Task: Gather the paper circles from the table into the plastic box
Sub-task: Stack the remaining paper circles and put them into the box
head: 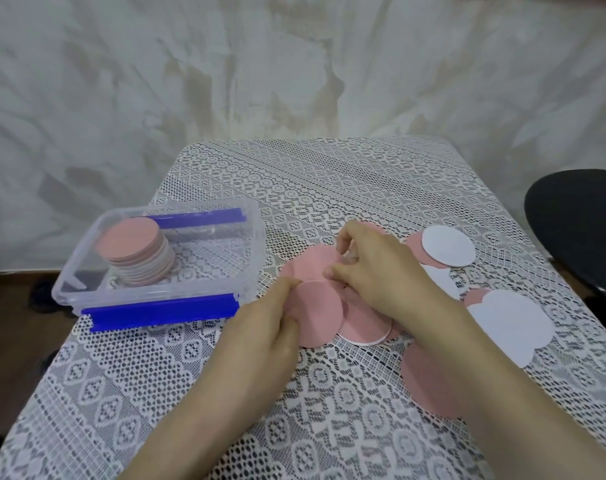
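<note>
Both hands meet over a loose pile of pink circles (320,313) lying flat mid-tabletop (156,393). The left hand (260,327) curls its fingers round the pile's left edge, and the right hand (381,268) pinches a circle's far edge with bent fingers. The open box (256,244), left of the hands with its long axis left-right, holds a flat stack (135,251).

Beyond the grip, the wall (294,64) fills the view, whitewashed and blotchy, with tan stains running down it. Under the grip is a table (329,174) in a white lace cloth (121,410). Low to the left of the grip there's a strip of brown floor (7,306). To the right, a black round seat (578,223) sits just beside the table's edge. The light's soft and even.
</note>
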